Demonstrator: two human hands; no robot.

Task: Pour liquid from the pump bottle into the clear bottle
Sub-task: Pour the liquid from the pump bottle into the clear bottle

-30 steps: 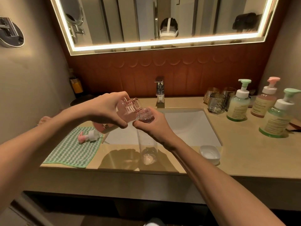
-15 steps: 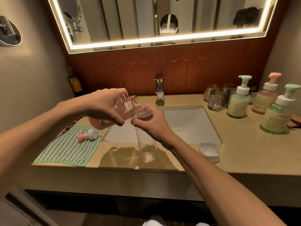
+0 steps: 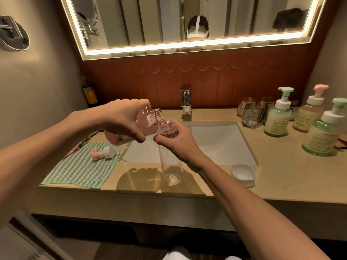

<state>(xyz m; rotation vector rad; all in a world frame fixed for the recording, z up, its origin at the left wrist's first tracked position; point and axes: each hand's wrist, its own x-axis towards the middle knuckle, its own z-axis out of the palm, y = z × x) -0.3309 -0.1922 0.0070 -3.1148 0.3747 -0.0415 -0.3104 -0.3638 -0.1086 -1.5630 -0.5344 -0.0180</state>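
Left hand [image 3: 122,119] wraps the pink translucent plastic pump bottle [image 3: 148,121], pump off, tilted, mouth just above the tall clear plastic bottle [image 3: 170,166]. Right hand [image 3: 180,141] grips its neck, base seemingly on beige counter [image 3: 281,175]. Best: align mouths, tilt slowly, steady neck.

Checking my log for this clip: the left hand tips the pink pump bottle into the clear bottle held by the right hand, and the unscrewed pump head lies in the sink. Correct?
Not quite. The head view shows the pump head lying on the green patterned cloth on the counter left of the sink, not in it. The rest stands.
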